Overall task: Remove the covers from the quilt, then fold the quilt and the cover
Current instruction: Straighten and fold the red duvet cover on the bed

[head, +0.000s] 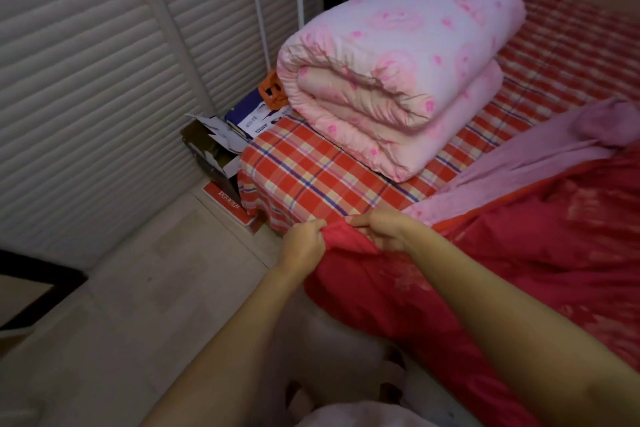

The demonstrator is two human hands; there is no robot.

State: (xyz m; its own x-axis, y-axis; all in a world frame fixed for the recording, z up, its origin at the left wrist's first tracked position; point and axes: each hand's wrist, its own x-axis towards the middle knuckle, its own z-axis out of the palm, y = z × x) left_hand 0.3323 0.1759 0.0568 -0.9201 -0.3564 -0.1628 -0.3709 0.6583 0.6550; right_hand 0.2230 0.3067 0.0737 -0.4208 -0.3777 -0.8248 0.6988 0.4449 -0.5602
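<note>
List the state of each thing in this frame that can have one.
left hand, pinching the corner of the red cover.
right hand, gripping the same corner.
red cover, unfolded, spread out, pink lining showing.
pink quilt, folded, lying on the plaid sheet.
cardboard box, open, flaps up.
louvred doors, shut.

Colours, patterns
Folded quilt (398,55) pale pink, darker pink motifs; cover (485,270) red, pink lining; bed sheet (311,170) red plaid, blue and yellow lines.
</note>
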